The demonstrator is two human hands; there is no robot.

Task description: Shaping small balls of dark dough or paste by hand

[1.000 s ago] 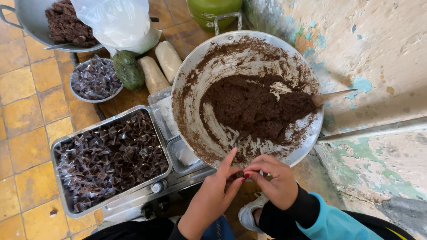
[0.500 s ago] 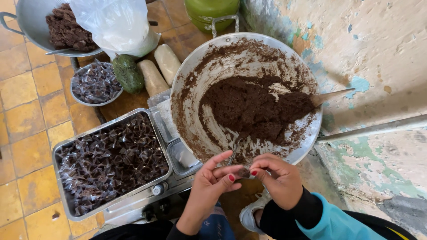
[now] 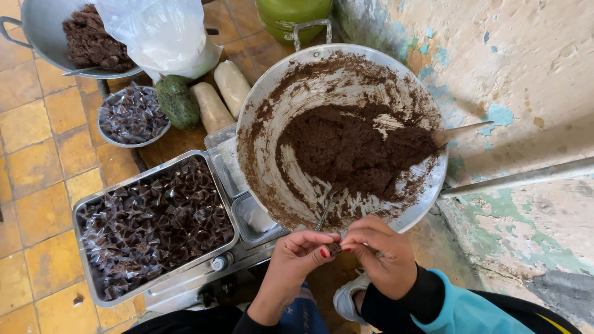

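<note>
A big metal pan (image 3: 291, 99) holds a mound of dark brown paste (image 3: 352, 151), with a wooden paddle (image 3: 464, 131) stuck in at the right. A small metal spoon (image 3: 326, 212) leans on the pan's near rim. Just below that rim my left hand (image 3: 297, 260) and my right hand (image 3: 380, 253) meet, fingertips pinched together on a small lump of the brown paste (image 3: 335, 248). Left of my hands a rectangular steel tray (image 3: 86, 213) is packed with several small wrapped brown sweets (image 3: 154, 229).
A round bowl of wrapped sweets (image 3: 133, 114) sits behind the tray. A grey basin with brown paste (image 3: 43, 37), a white plastic bag (image 3: 161, 34), a green vegetable (image 3: 176, 102) and two pale ones (image 3: 223, 96) lie further back. A peeling wall (image 3: 526, 80) stands at right.
My left hand opened briefly, then closed back against the right. Both hands now pinch the lump at the pan's rim.
</note>
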